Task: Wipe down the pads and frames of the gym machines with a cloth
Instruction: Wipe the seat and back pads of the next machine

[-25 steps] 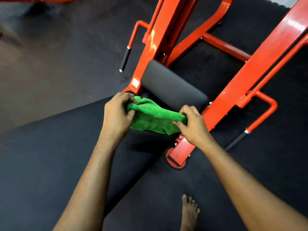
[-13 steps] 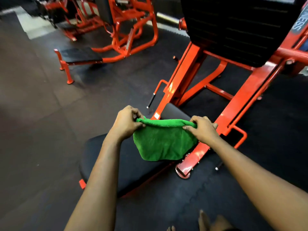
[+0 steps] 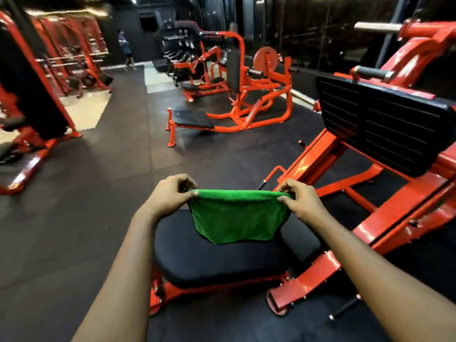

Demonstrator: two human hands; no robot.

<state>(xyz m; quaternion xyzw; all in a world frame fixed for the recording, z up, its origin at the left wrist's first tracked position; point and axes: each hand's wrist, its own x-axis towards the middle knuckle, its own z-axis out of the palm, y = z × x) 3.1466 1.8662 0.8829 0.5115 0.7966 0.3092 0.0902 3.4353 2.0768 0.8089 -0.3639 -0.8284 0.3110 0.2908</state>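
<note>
1. The left hand (image 3: 170, 193) pinches the top left corner of the green cloth (image 3: 237, 218). It is closed tight on the edge.
2. The right hand (image 3: 299, 198) pinches the top right corner the same way. The hands are apart, and the top edge is pulled straight between them.
3. The cloth hangs down in the air like a little flag. It is right in front of the person, over the black seat pad (image 3: 217, 265). It looks like it is not touching the pad.
4. Just right of the pad is the red frame (image 3: 385, 218). It goes up to the big black foot plate (image 3: 385, 124), far on the right.
5. I think this step is getting the cloth ready by opening it out. No wiping is going on.
6. Next, the cloth must come down flat on the pad or the frame. One hand should press it and rub. The other hand can let go.
7. The cloth hides the far part of the pad. The picture cuts off the right side of the machine. The other red machines (image 3: 246, 95) far away are blurry. A person (image 3: 124, 45) stands far off, too small to make out.
</note>
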